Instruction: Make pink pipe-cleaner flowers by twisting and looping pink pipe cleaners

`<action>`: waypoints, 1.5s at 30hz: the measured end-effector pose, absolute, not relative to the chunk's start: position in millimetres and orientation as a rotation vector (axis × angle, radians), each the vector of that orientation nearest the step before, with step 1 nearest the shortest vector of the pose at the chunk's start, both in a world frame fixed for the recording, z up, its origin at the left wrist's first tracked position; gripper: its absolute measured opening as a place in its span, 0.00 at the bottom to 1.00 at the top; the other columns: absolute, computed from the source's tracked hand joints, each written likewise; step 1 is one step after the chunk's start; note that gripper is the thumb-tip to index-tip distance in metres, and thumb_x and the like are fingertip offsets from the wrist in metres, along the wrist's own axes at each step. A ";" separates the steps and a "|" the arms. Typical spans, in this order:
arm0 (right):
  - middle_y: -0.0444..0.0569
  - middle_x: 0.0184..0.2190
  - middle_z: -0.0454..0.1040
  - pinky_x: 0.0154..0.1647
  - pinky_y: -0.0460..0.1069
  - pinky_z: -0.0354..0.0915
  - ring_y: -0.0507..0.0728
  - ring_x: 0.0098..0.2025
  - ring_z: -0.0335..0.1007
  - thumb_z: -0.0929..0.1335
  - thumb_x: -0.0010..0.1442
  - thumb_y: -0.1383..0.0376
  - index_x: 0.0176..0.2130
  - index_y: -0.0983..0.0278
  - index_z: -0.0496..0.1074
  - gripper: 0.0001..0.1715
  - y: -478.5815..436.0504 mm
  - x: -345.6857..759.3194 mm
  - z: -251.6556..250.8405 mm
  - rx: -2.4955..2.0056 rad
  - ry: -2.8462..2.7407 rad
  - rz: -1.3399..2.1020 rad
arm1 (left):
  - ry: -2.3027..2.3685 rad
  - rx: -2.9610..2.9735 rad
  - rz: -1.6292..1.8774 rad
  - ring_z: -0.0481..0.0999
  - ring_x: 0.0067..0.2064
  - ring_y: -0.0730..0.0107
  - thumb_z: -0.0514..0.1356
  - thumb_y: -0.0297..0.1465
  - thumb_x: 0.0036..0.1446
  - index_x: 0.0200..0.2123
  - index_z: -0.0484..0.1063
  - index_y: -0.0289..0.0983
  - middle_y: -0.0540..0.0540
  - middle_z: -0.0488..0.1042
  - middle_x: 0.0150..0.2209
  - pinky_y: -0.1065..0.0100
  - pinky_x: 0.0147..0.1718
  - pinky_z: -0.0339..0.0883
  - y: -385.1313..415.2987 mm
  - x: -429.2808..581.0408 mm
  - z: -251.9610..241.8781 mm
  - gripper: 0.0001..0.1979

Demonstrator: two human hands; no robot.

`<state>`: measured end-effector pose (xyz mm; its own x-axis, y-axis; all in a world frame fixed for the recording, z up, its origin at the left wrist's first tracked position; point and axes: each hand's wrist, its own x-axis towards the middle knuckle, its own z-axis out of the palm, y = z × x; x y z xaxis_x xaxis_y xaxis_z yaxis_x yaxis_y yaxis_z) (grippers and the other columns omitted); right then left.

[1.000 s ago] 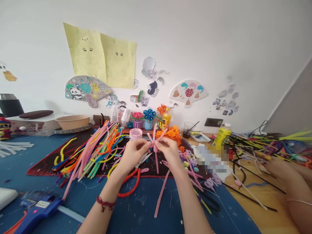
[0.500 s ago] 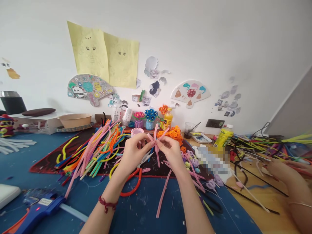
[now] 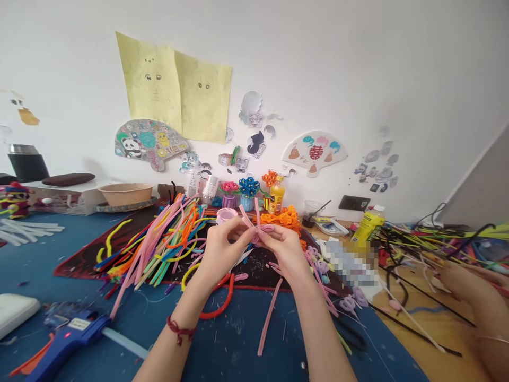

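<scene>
Pink pipe cleaners [image 3: 257, 213] joined at their middle are pinched between my two hands, over the dark mat. My left hand [image 3: 227, 245] closes thumb and fingers on them from the left. From the right, my right hand [image 3: 281, 245] grips the same bundle, where a small pink loop shows between the fingertips. Two straight ends point upward. Under my hands lie red-handled scissors [image 3: 222, 300], partly hidden by my left forearm. A loose pink pipe cleaner [image 3: 269, 318] lies on the blue table cover near my right forearm.
A heap of coloured pipe cleaners [image 3: 159, 239] lies left on the dark mat [image 3: 83, 260]. A blue glue gun [image 3: 75, 331] with its light on rests front left. Finished flowers [image 3: 249, 187] and a yellow bottle [image 3: 277, 195] stand behind. At right, another person's hand [image 3: 457, 278] works among black strands.
Ends of the pink pipe cleaners that pointed down and to the right are now bent into small loops at my fingertips. The whole view has shifted slightly.
</scene>
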<state>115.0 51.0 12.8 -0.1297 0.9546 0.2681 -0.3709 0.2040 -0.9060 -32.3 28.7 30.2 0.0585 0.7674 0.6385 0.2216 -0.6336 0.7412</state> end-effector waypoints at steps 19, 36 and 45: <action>0.46 0.24 0.76 0.26 0.46 0.62 0.51 0.25 0.67 0.80 0.37 0.61 0.26 0.66 0.79 0.15 49.9 116.7 14.4 -0.639 -1.105 1.320 | 0.854 1.697 1.408 0.65 0.28 0.73 0.68 0.36 0.47 0.21 0.72 0.34 0.49 0.70 0.24 0.71 0.26 0.58 25.9 -36.7 35.8 0.13; 0.47 0.29 0.78 0.32 0.48 0.66 0.55 0.31 0.72 0.78 0.40 0.61 0.29 0.64 0.78 0.14 49.6 117.2 14.3 -0.697 -1.220 1.244 | 0.964 1.729 1.356 0.62 0.25 0.75 0.63 0.39 0.51 0.21 0.69 0.33 0.50 0.67 0.22 0.72 0.25 0.55 31.6 -37.8 31.4 0.15; 0.45 0.27 0.75 0.34 0.48 0.67 0.54 0.31 0.71 0.77 0.44 0.60 0.28 0.64 0.74 0.13 47.6 116.0 18.5 -0.738 -1.333 1.089 | 1.021 1.942 1.347 0.62 0.27 0.74 0.59 0.35 0.56 0.24 0.66 0.34 0.52 0.66 0.23 0.72 0.25 0.55 34.7 -37.8 27.3 0.13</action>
